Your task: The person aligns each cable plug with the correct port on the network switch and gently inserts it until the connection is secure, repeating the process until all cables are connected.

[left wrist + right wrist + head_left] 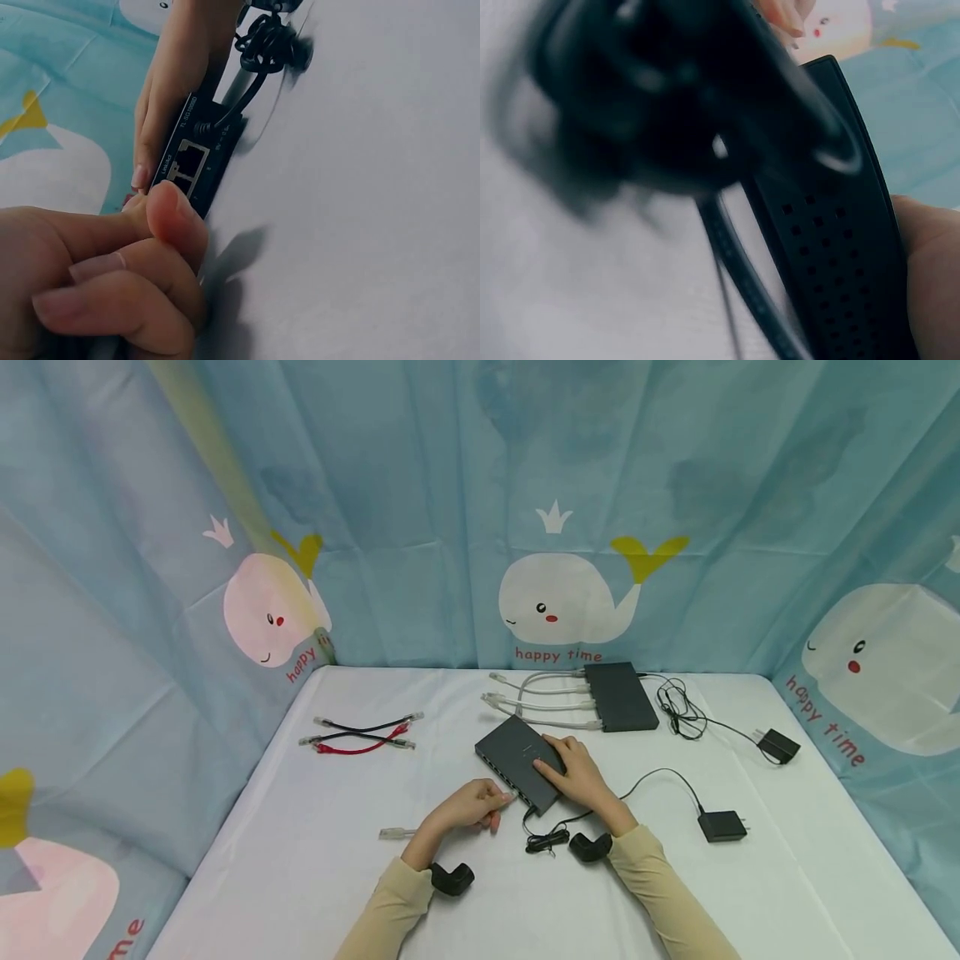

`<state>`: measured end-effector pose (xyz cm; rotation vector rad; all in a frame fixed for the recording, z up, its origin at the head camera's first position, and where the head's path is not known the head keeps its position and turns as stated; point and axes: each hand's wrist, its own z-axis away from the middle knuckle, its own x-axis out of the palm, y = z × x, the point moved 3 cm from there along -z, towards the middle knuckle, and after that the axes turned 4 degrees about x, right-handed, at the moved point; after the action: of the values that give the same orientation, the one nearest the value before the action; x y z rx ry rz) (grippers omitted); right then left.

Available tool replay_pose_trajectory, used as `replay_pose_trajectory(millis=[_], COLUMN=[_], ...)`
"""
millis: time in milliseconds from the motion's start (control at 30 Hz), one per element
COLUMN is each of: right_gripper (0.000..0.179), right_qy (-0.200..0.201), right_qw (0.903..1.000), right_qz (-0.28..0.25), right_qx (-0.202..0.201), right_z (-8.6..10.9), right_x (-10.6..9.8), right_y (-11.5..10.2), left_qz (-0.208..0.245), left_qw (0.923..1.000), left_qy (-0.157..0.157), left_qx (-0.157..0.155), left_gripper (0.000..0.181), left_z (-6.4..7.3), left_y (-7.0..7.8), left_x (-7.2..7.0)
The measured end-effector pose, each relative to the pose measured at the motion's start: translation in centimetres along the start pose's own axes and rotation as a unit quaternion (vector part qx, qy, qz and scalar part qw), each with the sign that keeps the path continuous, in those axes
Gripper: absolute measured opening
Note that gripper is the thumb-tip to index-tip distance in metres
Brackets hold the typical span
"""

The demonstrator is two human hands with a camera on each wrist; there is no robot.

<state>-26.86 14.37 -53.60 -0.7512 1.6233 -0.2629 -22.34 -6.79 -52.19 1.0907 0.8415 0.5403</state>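
A black network switch (517,758), tilted, has its row of ports facing the left hand. The right hand (577,772) grips its right side, thumb on the top face; in the right wrist view the vented side of the switch (825,262) runs along that palm. At the port edge, the left hand (472,804) pinches a pale network cable's plug (513,796) between thumb and forefinger. Its other end (393,833) lies left of the wrist. Two ports (190,159) show beside the left thumb in the left wrist view, where the fingers hide the plug.
Behind stands a second black switch (621,697) with several grey cables (555,702) plugged in. Black and red short cables (363,735) lie at left. Two power adapters (722,826) sit at right; a bundled black cord (547,840) lies by the held switch.
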Motion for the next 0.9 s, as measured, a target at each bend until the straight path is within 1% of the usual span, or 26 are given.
replay_pose_trajectory(millis=[200, 333, 433, 600, 833, 900], right_gripper=[0.060, 0.061, 0.061, 0.061, 0.061, 0.060], right_qy=[-0.003, -0.007, -0.005, -0.004, 0.002, 0.001], right_qw=[1.0000, 0.9999, 0.9998, 0.9998, 0.9998, 0.9998], right_qz=[0.000, -0.003, -0.004, -0.007, -0.004, -0.005], right_qx=[0.007, 0.013, 0.016, 0.020, 0.020, 0.019], right_z=[-0.1, -0.1, 0.0, 0.0, 0.0, 0.0], right_x=[-0.1, 0.0, 0.1, 0.2, 0.3, 0.3], right_y=[0.1, 0.1, 0.2, 0.2, 0.3, 0.3], left_qz=[0.039, 0.072, 0.092, 0.112, 0.140, 0.145], left_qw=[0.9990, 0.9969, 0.9952, 0.9932, 0.9892, 0.9886], left_qy=[-0.019, -0.030, -0.029, -0.019, -0.036, -0.031], left_qx=[-0.006, -0.013, -0.020, -0.029, -0.025, -0.025], left_gripper=[0.029, 0.026, 0.025, 0.025, 0.023, 0.023], left_z=[-0.1, -0.2, -0.2, -0.1, 0.0, -0.1], left_y=[-0.2, -0.5, -0.7, -1.0, -1.0, -1.0], left_x=[0.6, 1.1, 1.4, 1.6, 2.0, 2.0])
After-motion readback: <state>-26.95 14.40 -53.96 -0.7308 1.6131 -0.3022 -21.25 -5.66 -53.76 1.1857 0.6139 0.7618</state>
